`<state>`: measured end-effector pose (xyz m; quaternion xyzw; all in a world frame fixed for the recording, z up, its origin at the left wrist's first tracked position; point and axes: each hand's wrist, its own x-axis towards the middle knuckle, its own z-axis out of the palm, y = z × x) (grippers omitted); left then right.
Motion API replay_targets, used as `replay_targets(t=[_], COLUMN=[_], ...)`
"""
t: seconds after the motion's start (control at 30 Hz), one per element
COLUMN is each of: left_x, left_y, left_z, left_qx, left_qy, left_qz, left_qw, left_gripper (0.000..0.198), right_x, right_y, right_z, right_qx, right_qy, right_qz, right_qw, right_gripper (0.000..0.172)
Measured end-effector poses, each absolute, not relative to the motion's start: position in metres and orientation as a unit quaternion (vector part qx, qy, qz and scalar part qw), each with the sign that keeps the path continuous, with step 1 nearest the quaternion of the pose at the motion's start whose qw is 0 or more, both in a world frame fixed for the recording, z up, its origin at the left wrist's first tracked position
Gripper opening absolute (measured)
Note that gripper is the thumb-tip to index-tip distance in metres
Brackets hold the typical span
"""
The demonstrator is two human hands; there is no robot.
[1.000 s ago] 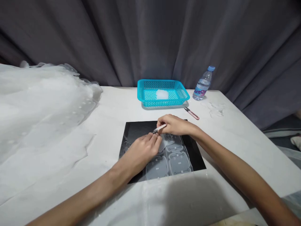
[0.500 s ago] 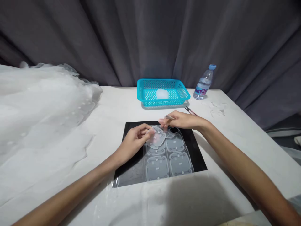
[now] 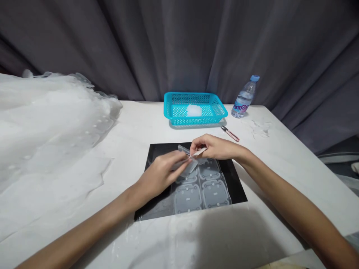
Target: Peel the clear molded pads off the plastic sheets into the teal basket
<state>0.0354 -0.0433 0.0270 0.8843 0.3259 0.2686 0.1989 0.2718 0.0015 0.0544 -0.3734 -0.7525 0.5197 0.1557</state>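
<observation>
My left hand (image 3: 161, 170) is closed in a pinch on a translucent, soft-looking pad (image 3: 188, 169), partly hidden by the fingers. Against it, the closed fingers of my right hand (image 3: 210, 145) meet the left fingertips; a slim pale strip-like tool (image 3: 200, 151) sticks out of them. A clear flap (image 3: 183, 149) rises between the two hands. Beneath lies a translucent moulded sheet (image 3: 187, 198) of rounded-square pads with small dots and slots, resting on a black mat (image 3: 238, 190). The exact contact point at the fingertips is hidden.
Behind the mat stands a blue perforated basket (image 3: 185, 121) with a whitish pile (image 3: 194, 110) in it. Pink-handled thread snips (image 3: 230, 133), a water bottle (image 3: 243, 99) and clear scraps (image 3: 260, 129) are at the right. A large heap of translucent sheets (image 3: 53, 123) fills the left.
My right hand has moved to meet the left one. The pad, facing up before, is now tilted between the fingers. The thread snips show more fully.
</observation>
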Motion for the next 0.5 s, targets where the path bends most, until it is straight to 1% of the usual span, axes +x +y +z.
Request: replay_targets(t=[0.1,0.13,0.17,0.2,0.23,0.3,0.33,0.4,0.47,0.5], left_x=[0.033,0.033,0.034,0.035,0.036,0.038,0.039,0.042,0.044,0.044], left_y=[-0.049,-0.052,-0.055,-0.058,-0.061,-0.066,-0.066,-0.064,-0.057,-0.053], left_z=[0.029,0.031,0.032,0.033,0.033,0.033,0.033,0.033,0.033,0.033], left_qx=[0.955,0.958,0.957,0.955,0.954,0.943,0.927,0.857,0.757,0.714], left_qy=[0.177,0.144,0.124,0.116,0.115,0.142,0.181,0.293,0.373,0.386], left_qz=[0.232,0.228,0.231,0.24,0.255,0.301,0.326,0.362,0.365,0.361], left_qw=[-0.046,-0.099,-0.126,-0.129,-0.112,-0.02,0.049,0.223,0.394,0.459], left_gripper=[0.026,0.027,0.028,0.026,0.025,0.02,0.015,0.009,0.015,0.018], right_x=[0.267,0.265,0.263,0.261,0.259,0.257,0.257,0.261,0.268,0.272], right_y=[-0.001,-0.002,-0.001,0.0,0.001,0.007,0.01,0.017,0.02,0.02], right_z=[0.056,0.054,0.051,0.048,0.043,0.033,0.029,0.023,0.024,0.029], right_qx=[-0.4,-0.42,-0.443,-0.468,-0.492,-0.533,-0.55,-0.568,-0.564,-0.555], right_qy=[-0.77,-0.776,-0.783,-0.789,-0.79,-0.783,-0.776,-0.765,-0.766,-0.768], right_qz=[0.482,0.456,0.42,0.379,0.34,0.279,0.258,0.243,0.235,0.234], right_qw=[0.122,0.118,0.118,0.124,0.133,0.156,0.169,0.184,0.2,0.217], right_gripper=[0.008,0.007,0.006,0.006,0.007,0.012,0.015,0.017,0.014,0.016])
